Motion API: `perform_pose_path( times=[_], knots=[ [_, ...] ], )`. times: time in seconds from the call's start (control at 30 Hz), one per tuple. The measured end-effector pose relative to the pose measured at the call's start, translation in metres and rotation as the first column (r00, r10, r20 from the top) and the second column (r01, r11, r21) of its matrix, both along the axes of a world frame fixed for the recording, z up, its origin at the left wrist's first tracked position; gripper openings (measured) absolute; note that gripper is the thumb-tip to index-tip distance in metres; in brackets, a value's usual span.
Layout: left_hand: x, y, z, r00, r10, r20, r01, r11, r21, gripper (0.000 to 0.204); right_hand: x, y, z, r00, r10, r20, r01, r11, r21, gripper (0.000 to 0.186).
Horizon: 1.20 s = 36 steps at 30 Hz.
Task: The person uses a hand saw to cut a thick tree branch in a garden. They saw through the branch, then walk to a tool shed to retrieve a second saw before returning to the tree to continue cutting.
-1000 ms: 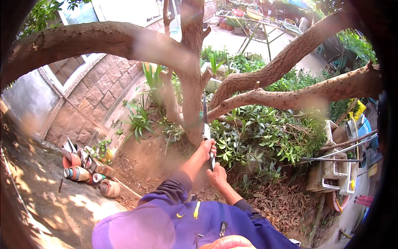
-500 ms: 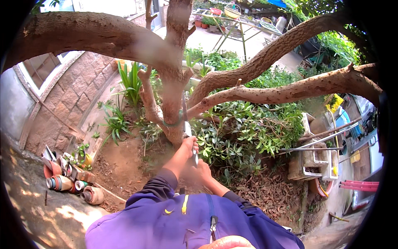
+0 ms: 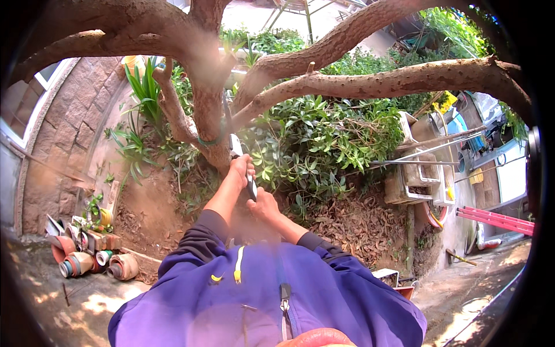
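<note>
My left hand [image 3: 241, 168] is closed around the pale and black handle of what looks like a pruning saw [image 3: 235, 144]. Its narrow dark blade points up and away, beside the tree trunk [image 3: 207, 107]; whether it touches the bark I cannot tell. Just below, my right hand [image 3: 265, 206] is closed at the handle's lower end, its fingers partly hidden. Around the low trunk runs a thin green band [image 3: 209, 142]. A short cut limb [image 3: 171, 110] rises on the trunk's left, and two thick branches [image 3: 370, 82] spread right.
Leafy shrubs [image 3: 324, 139] grow right of the trunk above dry leaves [image 3: 358, 231]. Rolled hoses [image 3: 81, 263] and bricks lie at lower left. White planter boxes [image 3: 413, 191] with metal poles and a pink ladder [image 3: 497, 221] stand right. A stone wall [image 3: 63, 127] runs along the left.
The view has shifted, so trunk, hands and saw appear further left and higher. Both hands keep their hold on the saw beside the trunk.
</note>
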<state>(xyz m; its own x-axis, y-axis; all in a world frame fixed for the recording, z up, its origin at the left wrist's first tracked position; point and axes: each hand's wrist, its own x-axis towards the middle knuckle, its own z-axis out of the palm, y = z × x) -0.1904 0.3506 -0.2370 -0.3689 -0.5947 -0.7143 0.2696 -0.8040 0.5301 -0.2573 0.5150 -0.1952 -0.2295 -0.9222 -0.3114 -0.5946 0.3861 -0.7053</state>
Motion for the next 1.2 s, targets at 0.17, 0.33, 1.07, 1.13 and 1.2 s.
perform_pose_path(
  times=[0.17,0.33,1.07,1.13,1.2],
  knots=[
    [0.001,0.005,0.006,0.999,-0.041,0.022,0.042,0.998,-0.042,0.017,0.004,0.0,-0.004,0.998,-0.03,-0.063,0.031,0.999,0.015,0.039],
    [0.001,0.001,-0.001,0.999,-0.039,0.018,0.04,0.998,-0.045,0.018,0.005,0.0,-0.001,0.998,-0.034,-0.05,0.036,0.999,0.029,0.04],
    [0.002,0.007,0.01,0.999,0.0,0.044,0.002,1.0,-0.026,0.021,0.005,0.002,-0.011,0.999,-0.05,-0.019,0.05,0.998,0.024,0.042],
    [-0.001,0.005,0.011,1.0,-0.013,0.025,0.013,1.0,-0.021,0.02,0.005,0.002,-0.008,0.999,-0.05,-0.02,0.051,0.998,0.022,0.042],
    [0.002,0.003,0.006,1.0,-0.023,0.011,0.024,0.999,-0.027,0.019,0.006,0.002,-0.007,0.999,-0.05,-0.02,0.05,0.999,0.015,0.041]
  ],
)
